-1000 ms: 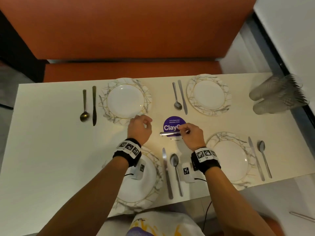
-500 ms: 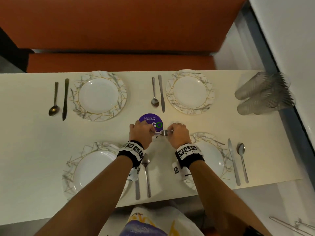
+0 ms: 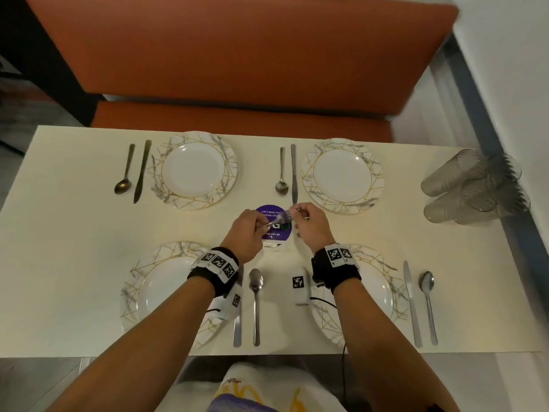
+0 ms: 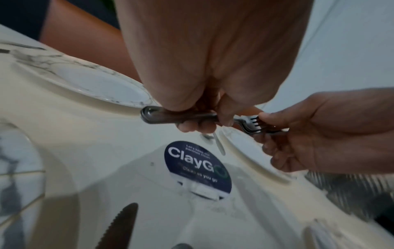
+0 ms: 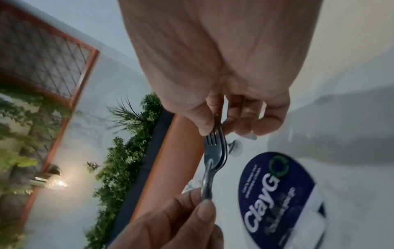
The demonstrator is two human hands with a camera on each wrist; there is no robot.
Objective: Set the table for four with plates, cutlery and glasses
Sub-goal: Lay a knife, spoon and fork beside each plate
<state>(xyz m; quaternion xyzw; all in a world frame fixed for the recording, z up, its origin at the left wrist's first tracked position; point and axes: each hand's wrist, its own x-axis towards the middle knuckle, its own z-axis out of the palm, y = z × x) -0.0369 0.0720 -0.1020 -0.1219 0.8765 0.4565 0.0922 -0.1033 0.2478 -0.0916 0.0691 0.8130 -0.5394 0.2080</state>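
Holding a nested stack of forks (image 3: 278, 220) just above the purple sticker (image 3: 274, 233). Left hand (image 3: 248, 231), left of the sticker: fingers curling tight round the handles. Right hand (image 3: 309, 224), right of the sticker: thumb and fingertips pinching the tine end. Plates, knives and spoons already lying around the sticker; glasses (image 3: 472, 188) lying stacked well to its right. Judged step: separating one fork. Next move calling for peeling off a single fork without loosening the rest.

White plates (image 3: 193, 171) with grey-and-gold veining, cream table (image 3: 59, 248), purple sticker (image 3: 271, 215), orange bench (image 3: 237, 55).
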